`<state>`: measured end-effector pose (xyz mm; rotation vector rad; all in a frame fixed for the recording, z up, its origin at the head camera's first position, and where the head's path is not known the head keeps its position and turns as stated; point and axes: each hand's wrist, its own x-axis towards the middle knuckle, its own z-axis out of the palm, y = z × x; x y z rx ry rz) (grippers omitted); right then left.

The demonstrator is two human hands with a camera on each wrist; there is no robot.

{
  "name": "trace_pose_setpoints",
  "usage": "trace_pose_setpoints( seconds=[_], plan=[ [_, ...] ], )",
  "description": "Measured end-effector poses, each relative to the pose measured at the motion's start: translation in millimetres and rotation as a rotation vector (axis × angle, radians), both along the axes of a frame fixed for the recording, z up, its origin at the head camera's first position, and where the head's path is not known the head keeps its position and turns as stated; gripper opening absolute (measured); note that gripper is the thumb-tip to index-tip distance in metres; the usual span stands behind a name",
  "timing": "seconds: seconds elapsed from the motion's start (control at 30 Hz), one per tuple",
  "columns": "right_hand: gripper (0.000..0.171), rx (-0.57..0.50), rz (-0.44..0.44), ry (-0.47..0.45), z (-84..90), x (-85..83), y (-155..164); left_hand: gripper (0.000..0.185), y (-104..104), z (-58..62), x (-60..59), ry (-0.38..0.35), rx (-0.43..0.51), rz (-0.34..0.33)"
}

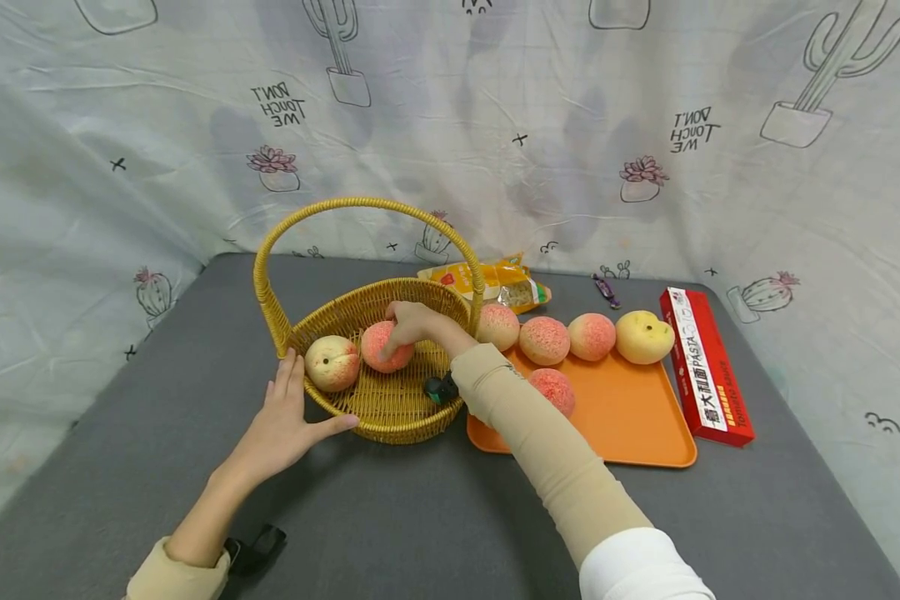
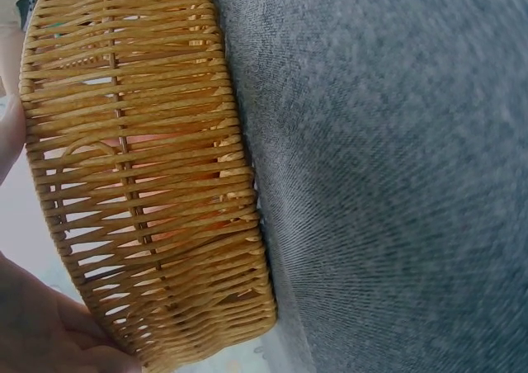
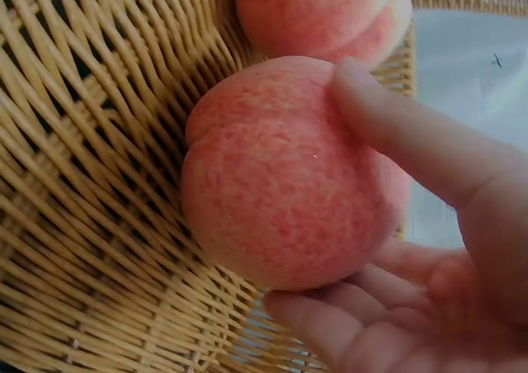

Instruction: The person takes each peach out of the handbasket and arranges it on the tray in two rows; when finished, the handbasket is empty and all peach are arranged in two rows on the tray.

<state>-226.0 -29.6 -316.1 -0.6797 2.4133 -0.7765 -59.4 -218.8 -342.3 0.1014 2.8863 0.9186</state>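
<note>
My right hand [image 1: 414, 323] reaches into the yellow woven basket [image 1: 393, 429] and grips a pink-red peach [image 1: 378, 348]. In the right wrist view, the thumb lies along the top of this peach [image 3: 289, 175] and the fingers come round its underside, close to the wicker. Beside it in the basket lies a paler peach [image 1: 332, 364], partly seen behind the gripped one in the right wrist view. My left hand [image 1: 285, 433] rests at the basket's left front rim, thumb and fingers spread wide. The left wrist view shows the basket's woven side [image 2: 148, 175] between thumb and fingers.
Right of the basket, an orange tray [image 1: 630, 417] bears several peaches [image 1: 592, 337]. A red pasta box [image 1: 708, 367] lies along its right side. Behind are a yellow food packet [image 1: 506, 283] and a purple-wrapped candy [image 1: 606, 291]. The tall basket handle [image 1: 367, 202] arches above my right hand.
</note>
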Motion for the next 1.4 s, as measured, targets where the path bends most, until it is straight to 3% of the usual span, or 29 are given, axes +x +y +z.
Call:
trace_pose_setpoints(
  seconds=[0.1, 0.23, 0.37, 0.53, 0.73, 0.93, 1.13, 1.4],
  plan=[
    [0.064, 0.004, 0.019, 0.063, -3.1, 2.3, -1.4, 0.119, 0.6, -0.4, -0.6, 0.002, 0.004, -0.003],
    [0.047, -0.010, 0.025, 0.173, -2.6, 4.3, -1.5, 0.120, 1.7, -0.8, -1.0, -0.002, 0.009, -0.006],
    [0.044, -0.055, -0.011, 0.218, 2.5, 5.9, 0.9, 0.119, 2.6, -0.3, -1.2, -0.003, 0.011, -0.007],
    [0.057, -0.189, -0.074, 0.198, 13.3, 9.3, 5.1, 0.120, 2.1, 0.6, -1.1, -0.002, 0.008, -0.004],
    [0.060, -0.352, -0.066, 0.189, 24.1, 18.9, 12.6, 0.120, 0.6, 0.9, -2.3, 0.012, 0.007, -0.013],
    [0.065, -0.469, -0.051, 0.182, 29.9, 40.6, 26.3, 0.121, 0.0, 0.9, -3.0, 0.016, 0.005, -0.019],
    [0.069, -0.544, -0.078, 0.135, 33.5, 63.8, 43.2, 0.121, -0.6, 0.4, -3.0, 0.012, 0.011, -0.016],
    [0.070, -0.559, -0.117, 0.110, 29.2, 77.0, 65.6, 0.121, -1.4, 0.5, -2.6, 0.016, 0.013, -0.017]
  ],
)
